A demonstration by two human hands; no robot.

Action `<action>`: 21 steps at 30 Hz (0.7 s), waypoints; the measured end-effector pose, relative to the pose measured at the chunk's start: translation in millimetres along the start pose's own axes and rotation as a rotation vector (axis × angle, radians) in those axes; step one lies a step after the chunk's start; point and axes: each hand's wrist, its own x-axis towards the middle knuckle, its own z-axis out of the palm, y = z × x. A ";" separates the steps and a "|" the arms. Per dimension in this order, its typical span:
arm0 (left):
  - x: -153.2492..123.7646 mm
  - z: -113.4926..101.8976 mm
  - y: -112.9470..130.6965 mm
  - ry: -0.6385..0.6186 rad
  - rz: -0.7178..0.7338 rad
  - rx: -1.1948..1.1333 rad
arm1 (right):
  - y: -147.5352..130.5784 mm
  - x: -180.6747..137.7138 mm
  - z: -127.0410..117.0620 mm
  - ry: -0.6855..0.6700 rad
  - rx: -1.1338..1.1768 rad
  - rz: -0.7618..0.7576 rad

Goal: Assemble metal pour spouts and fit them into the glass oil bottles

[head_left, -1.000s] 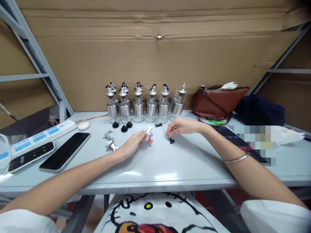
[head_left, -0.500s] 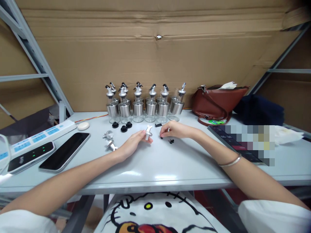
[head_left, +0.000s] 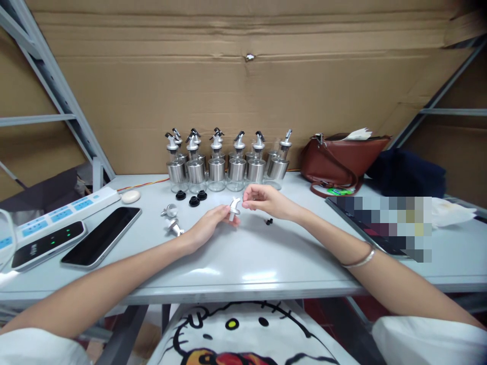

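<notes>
A silver pourer spout [head_left: 234, 209] is gripped between the thumb and fingers of my left hand [head_left: 215, 223], its branched end upward. Just right of it, my right hand [head_left: 268, 200] is closed in a pinch; whatever lies between the fingertips is too small or hidden to make out. Several tiny black pieces [head_left: 269, 221] rest on the table below my right hand. Left of my left hand are two more silver spout parts, one ring-shaped [head_left: 170, 210] and one lying tilted [head_left: 175, 227]. Black stoppers [head_left: 194, 201] sit behind them.
Glass-and-steel oil bottles [head_left: 216, 170] with pourers stand in rows at the back. A brown handbag [head_left: 342, 159] and a tablet [head_left: 365, 223] are on the right. A phone [head_left: 102, 237], power bank [head_left: 49, 246] and power strip [head_left: 61, 215] lie left. Cardboard [head_left: 243, 101] rises behind.
My right hand has lifted from the table and moved left, close to the spout. The small black piece under its fingertips no longer shows there. My left hand stays nearly still with the spout.
</notes>
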 end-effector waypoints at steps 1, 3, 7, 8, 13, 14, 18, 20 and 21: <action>-0.2 0.1 0.2 -0.012 -0.001 0.006 | -0.5 0.5 1.0 0.009 0.049 0.005; -0.7 0.0 0.7 -0.030 -0.002 0.015 | -1.4 1.3 2.8 0.026 0.132 0.018; -1.7 -0.7 1.7 -0.053 0.000 0.019 | -3.1 1.6 5.6 0.073 0.200 0.019; -2.1 -0.7 2.1 -0.058 0.002 0.023 | -3.6 1.5 6.0 0.092 0.208 0.011; -3.7 0.3 3.6 -0.090 0.022 0.068 | -5.2 0.3 7.4 0.114 0.278 -0.008; -3.8 0.5 3.4 -0.089 0.025 0.068 | -5.5 -0.1 7.6 0.105 0.291 -0.001; -4.1 0.2 1.4 -0.061 0.041 0.040 | -6.4 -0.7 8.4 0.108 0.324 0.001; -4.1 -0.1 0.3 -0.051 0.041 0.022 | -6.6 -0.7 8.4 0.125 0.343 -0.009; -4.2 -0.3 -0.2 -0.049 0.039 0.013 | -6.6 -0.6 8.4 0.131 0.355 -0.014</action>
